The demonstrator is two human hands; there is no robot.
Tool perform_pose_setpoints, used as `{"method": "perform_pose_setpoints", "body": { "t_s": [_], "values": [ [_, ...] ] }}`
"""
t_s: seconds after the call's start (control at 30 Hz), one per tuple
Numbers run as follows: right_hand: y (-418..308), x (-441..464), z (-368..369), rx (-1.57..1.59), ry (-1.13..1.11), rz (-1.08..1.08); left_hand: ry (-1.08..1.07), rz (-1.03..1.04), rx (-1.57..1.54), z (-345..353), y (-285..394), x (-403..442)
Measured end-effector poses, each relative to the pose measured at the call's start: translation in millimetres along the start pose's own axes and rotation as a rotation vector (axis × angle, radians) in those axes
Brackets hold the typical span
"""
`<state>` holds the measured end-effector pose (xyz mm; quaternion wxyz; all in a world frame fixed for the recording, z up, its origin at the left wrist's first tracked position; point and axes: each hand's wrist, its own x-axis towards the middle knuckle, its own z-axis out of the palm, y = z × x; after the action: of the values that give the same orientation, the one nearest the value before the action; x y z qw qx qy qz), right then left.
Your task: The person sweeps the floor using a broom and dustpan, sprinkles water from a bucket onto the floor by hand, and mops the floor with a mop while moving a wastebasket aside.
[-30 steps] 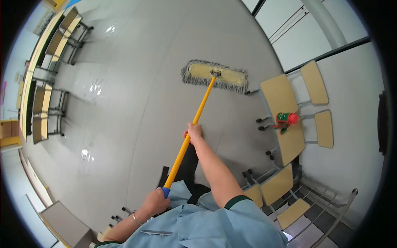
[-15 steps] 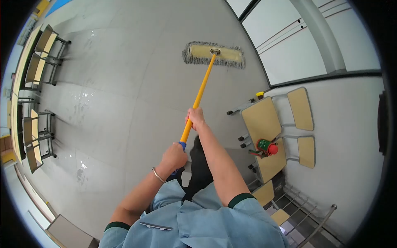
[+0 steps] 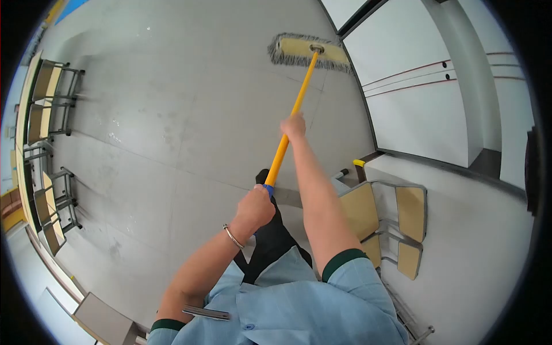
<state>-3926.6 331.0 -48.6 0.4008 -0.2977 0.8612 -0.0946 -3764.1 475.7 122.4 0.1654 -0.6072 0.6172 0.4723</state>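
Note:
A dust mop with a yellow handle (image 3: 280,159) reaches from my body out over the grey floor. Its flat head (image 3: 302,48) has a pale yellow top and a grey string fringe, and lies on the floor close to the white cabinet base. My left hand (image 3: 256,206) is wrapped round the blue grip at the near end of the handle. Further up, my right hand (image 3: 294,126) closes round the yellow part. A bracelet (image 3: 232,236) circles my left wrist.
White cabinets (image 3: 414,98) with a dark bottom edge stand at the right. Below them are wooden desks with chairs (image 3: 411,214) and a yellow object (image 3: 359,163) by the corner. More chairs (image 3: 49,121) line a long table at the left. Wet spots (image 3: 115,137) mark the floor.
The mop head has slid forward and right, nearer the cabinets, with both hands still on the handle. My view has moved forward; the red and green item on the desk is out of sight.

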Motion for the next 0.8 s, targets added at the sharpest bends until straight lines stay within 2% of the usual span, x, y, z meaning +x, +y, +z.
{"method": "perform_pose_setpoints", "body": {
  "t_s": [0.1, 0.2, 0.3, 0.43, 0.57, 0.67, 0.73, 0.8],
  "values": [
    [-13, 45, -21, -0.222, -0.002, -0.033, -0.058, -0.054, 0.015, -8, 26, 15],
    [-17, 40, -26, -0.110, -0.062, 0.040, -0.088, -0.043, 0.025, -2, 22, 11],
    [18, 34, 5, -0.066, 0.007, -0.031, -0.112, -0.056, 0.015, 12, -9, 4],
    [68, -18, 46, -0.012, -0.044, -0.014, -0.212, -0.099, 0.122, 15, -57, -42],
    [96, -97, 52, 0.082, -0.067, 0.086, -0.304, -0.022, 0.219, 23, -102, -87],
    [141, -128, 52, 0.015, -0.082, 0.114, -0.389, -0.014, 0.234, 46, -116, -112],
    [192, -132, 85, -0.005, 0.042, 0.036, -0.373, -0.005, 0.241, 51, -125, -128],
    [208, -153, 97, -0.031, 0.097, 0.006, -0.330, 0.019, 0.241, 57, -149, -143]
  ]
}}
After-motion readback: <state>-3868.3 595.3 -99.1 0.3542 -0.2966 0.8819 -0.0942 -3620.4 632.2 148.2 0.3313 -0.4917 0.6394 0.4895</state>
